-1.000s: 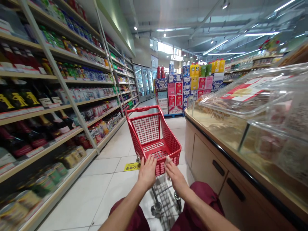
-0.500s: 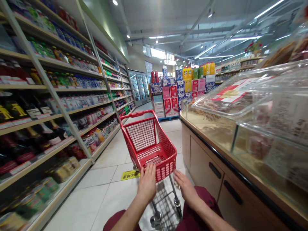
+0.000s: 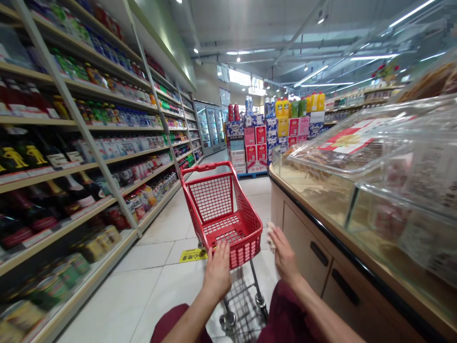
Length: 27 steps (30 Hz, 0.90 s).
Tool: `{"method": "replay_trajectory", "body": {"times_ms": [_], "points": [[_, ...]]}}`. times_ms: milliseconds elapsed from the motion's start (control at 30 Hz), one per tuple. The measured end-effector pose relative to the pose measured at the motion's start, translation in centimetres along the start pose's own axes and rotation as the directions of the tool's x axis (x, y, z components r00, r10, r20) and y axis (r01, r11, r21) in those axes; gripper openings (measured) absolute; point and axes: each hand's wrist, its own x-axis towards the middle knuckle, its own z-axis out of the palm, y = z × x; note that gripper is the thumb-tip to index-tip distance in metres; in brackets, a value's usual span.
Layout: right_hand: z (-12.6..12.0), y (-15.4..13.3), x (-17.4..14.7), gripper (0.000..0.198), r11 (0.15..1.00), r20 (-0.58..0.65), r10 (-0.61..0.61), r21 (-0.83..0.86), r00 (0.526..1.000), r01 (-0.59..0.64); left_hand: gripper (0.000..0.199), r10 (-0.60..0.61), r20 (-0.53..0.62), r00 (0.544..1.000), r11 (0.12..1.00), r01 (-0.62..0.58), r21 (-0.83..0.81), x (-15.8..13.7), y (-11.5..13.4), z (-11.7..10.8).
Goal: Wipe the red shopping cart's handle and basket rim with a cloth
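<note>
A red plastic shopping cart (image 3: 246, 233) stands right in front of me, its basket holding nothing and its handle on the far side. My left hand (image 3: 218, 269) grips the near left part of the basket rim, fingers laid over the edge and thumb out of sight. Just off the basket's right side, my right hand (image 3: 285, 255) is closed on a crumpled whitish cloth (image 3: 271, 236). Only part of the cloth shows past the fingers. Below the basket, the cart's metal frame and wheels (image 3: 227, 321) stand between my knees.
Shelves of bottles and cans (image 3: 117, 147) run along the left. At the right is a wooden counter (image 3: 303, 228) with glass edging and clear-lidded packages (image 3: 342, 143). Stacked drink cartons (image 3: 255, 147) stand ahead. A yellow floor sticker (image 3: 193, 255) lies left of the cart.
My right hand has moved up and away from the basket's right corner, bringing the cloth into clearer view. My left hand keeps its place on the rim. The view has shifted slightly.
</note>
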Motion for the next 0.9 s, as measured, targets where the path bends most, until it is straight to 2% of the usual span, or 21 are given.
{"method": "replay_trajectory", "body": {"times_ms": [67, 200, 233, 300, 367, 433, 500, 567, 667, 733, 767, 900], "points": [[0.6, -0.6, 0.3, 0.048, 1.000, 0.016, -0.009, 0.025, 1.000, 0.009, 0.076, -0.001, -0.005, 1.000, 1.000, 0.001, -0.022, -0.1, -0.1, 0.1], [2.6, -0.4, -2.5, 0.045, 0.999, 0.215, -0.040, 0.025, 0.976, 0.036, 0.077, 0.003, -0.008, 1.000, 0.998, -0.003, -0.055, -0.2, -0.6, 0.6], [2.6, -0.1, -2.9, 0.044, 0.998, 0.217, -0.057, 0.025, 0.975, 0.053, 0.077, 0.004, -0.012, 1.000, 0.998, -0.005, -0.068, -0.3, -0.8, 0.8], [1.9, 0.6, -2.3, 0.046, 0.999, 0.125, -0.038, 0.018, 0.991, 0.036, 0.078, 0.003, -0.021, 1.000, 0.995, -0.005, -0.100, -0.3, -1.1, 1.2], [0.7, 0.6, -0.2, 0.049, 0.999, 0.024, -0.012, 0.037, 1.000, 0.011, 0.078, 0.001, -0.034, 0.999, 0.991, -0.006, -0.133, -0.3, -1.3, 1.5], [0.3, -0.4, 2.3, 0.049, 0.998, -0.006, -0.023, 0.055, 1.000, 0.023, 0.077, 0.001, -0.033, 0.999, 0.988, -0.007, -0.156, -0.2, -1.4, 1.9], [1.5, -2.1, 3.6, 0.045, 0.999, 0.028, -0.049, 0.021, 0.998, 0.048, 0.079, 0.007, -0.021, 1.000, 0.986, -0.010, -0.167, 0.0, -1.5, 2.2], [3.9, -3.7, 3.6, 0.039, 0.997, 0.102, -0.073, -0.034, 0.992, 0.076, 0.082, 0.014, 0.001, 1.000, 0.984, -0.014, -0.176, 0.2, -1.7, 2.4], [6.9, -4.9, 2.6, 0.036, 0.972, 0.220, -0.226, -0.007, 0.949, 0.233, 0.083, 0.032, 0.012, 0.999, 0.980, -0.029, -0.199, 0.3, -2.3, 2.6], [7.2, -4.2, 2.7, 0.036, 0.944, 0.259, -0.314, -0.014, 0.913, 0.328, 0.081, 0.041, -0.010, 0.999, 0.976, -0.043, -0.215, 0.1, -2.7, 2.6], [6.8, -3.6, 2.9, 0.035, 0.939, 0.261, -0.314, -0.056, 0.913, 0.339, 0.080, 0.046, -0.029, 0.999, 0.973, -0.052, -0.223, -0.1, -2.9, 2.6], [5.2, -2.5, 3.4, 0.036, 0.934, 0.192, -0.207, -0.252, 0.959, 0.252, 0.076, 0.059, -0.090, 0.994, 0.965, -0.080, -0.251, -0.9, -3.1, 2.0]]}}
